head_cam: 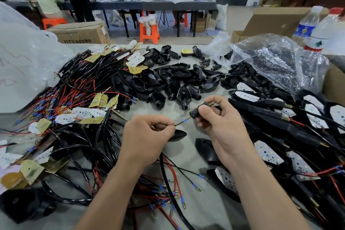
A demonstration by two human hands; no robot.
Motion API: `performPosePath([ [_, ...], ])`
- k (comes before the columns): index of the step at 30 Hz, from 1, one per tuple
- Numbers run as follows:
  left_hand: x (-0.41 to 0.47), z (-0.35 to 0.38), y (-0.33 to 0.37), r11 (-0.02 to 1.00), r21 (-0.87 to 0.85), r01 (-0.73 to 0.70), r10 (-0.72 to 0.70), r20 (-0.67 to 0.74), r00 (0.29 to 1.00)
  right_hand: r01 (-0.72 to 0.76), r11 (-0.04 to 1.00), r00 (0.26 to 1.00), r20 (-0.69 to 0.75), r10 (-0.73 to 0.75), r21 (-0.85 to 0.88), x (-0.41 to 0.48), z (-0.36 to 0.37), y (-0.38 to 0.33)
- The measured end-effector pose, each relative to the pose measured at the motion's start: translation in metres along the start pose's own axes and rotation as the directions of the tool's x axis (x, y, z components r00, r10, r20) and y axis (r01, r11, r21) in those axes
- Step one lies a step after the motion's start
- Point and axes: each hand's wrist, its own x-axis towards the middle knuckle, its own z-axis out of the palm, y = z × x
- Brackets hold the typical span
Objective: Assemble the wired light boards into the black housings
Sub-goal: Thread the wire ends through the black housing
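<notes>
My right hand (220,123) grips a small black stem piece (198,111) with a brass threaded end (210,103). My left hand (149,134) pinches a thin black wire (182,122) with a blue-sleeved tip that points into the stem's open end. A black housing (179,134) lies under my left hand's fingers. Loose empty black housings (168,84) are heaped in the middle of the table. Wired light boards (80,115) with red and black leads lie in a pile to the left.
Boards seated in black housings with stems (280,117) lie at the right. A clear plastic bag (270,56) of black parts and two water bottles (317,28) stand far right. A white bag (22,58) sits at the left. People work at a far table (149,3).
</notes>
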Motion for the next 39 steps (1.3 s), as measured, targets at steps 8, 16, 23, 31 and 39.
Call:
performPosePath([
  [8, 0.002, -0.003, 0.0, 0.998, -0.061, -0.013, 0.009, -0.054, 0.998, -0.005, 0.998, 0.999, 0.053, 0.009, -0.069, -0.001, -0.003, -0.003],
  [16, -0.008, 0.01, 0.003, 0.994, -0.029, -0.101, 0.103, 0.052, 0.993, 0.001, 0.992, 0.989, 0.147, 0.017, -0.125, -0.007, 0.003, -0.002],
  [23, 0.002, 0.001, -0.007, 0.998, 0.058, -0.018, 0.013, 0.083, 0.996, -0.061, 0.997, 0.997, 0.061, 0.058, 0.056, -0.004, 0.002, -0.006],
  [31, 0.007, 0.005, -0.009, 0.996, -0.044, -0.077, 0.083, 0.142, 0.986, -0.1, 0.994, 0.981, 0.164, 0.105, -0.039, -0.007, 0.007, -0.002],
  [39, 0.0, 0.003, 0.001, 0.995, 0.005, -0.098, 0.098, 0.068, 0.993, -0.146, 0.987, 0.973, 0.172, 0.154, -0.062, -0.011, 0.012, -0.008],
])
